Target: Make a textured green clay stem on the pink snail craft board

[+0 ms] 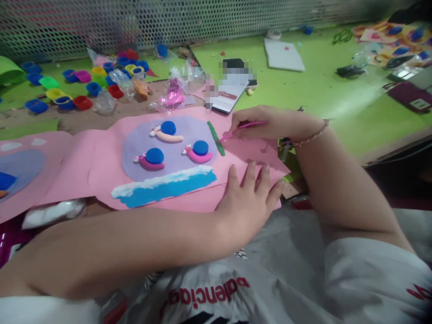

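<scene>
My right hand (251,123) pinches a thin pink modelling tool (248,126), its tip at a strip of green clay (216,138) on a pink sheet (104,173). Below it my left hand (248,193) lies flat with fingers spread, on the sheet's near right part. Left of the green strip, a lilac oval (135,139) bears three clay snails with blue round shells: a peach one (168,135), a magenta one (154,159) and a bright pink one (199,153). Along the oval's lower edge runs a blue and white clay band (168,186).
Several small coloured tubs (83,102) and plastic bags stand at the back left. A phone (229,92) lies beyond the sheet, with a white board (284,55) farther back. A perforated metal screen (151,24) borders the green table (324,81).
</scene>
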`<action>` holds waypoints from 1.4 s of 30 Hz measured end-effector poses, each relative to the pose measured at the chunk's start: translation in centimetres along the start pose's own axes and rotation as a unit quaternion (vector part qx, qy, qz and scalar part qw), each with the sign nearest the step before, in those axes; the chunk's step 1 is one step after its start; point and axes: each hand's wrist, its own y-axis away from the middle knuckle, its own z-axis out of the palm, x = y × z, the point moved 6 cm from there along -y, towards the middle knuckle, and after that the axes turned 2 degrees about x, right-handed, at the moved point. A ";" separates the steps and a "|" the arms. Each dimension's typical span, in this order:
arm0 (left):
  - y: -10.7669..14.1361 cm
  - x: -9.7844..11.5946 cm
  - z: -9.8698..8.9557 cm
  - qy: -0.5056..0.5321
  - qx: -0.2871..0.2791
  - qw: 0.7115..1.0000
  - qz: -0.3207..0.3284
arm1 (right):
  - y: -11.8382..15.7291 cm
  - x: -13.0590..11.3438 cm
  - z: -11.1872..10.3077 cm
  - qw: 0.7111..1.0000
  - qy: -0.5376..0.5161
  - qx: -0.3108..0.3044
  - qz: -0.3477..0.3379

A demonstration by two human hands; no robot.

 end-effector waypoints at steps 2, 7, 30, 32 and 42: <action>0.0 0.0 0.0 0.000 -0.003 1.000 0.001 | -0.1 0.2 0.0 1.000 0.009 -0.001 0.002; 0.0 -0.1 0.0 0.007 -0.001 1.000 -0.001 | -0.1 -0.1 -0.2 1.000 0.008 0.010 0.012; -0.1 -0.1 0.2 0.009 -0.022 1.000 0.004 | -0.3 -0.8 -0.1 0.999 -0.013 0.031 0.008; 0.0 -0.1 0.2 0.012 -0.020 1.000 0.002 | -0.3 -0.9 -0.1 0.999 -0.018 0.032 0.010; -0.1 -0.1 0.0 0.006 -0.029 1.000 0.005 | -0.2 -0.7 -0.1 0.999 -0.013 0.030 0.034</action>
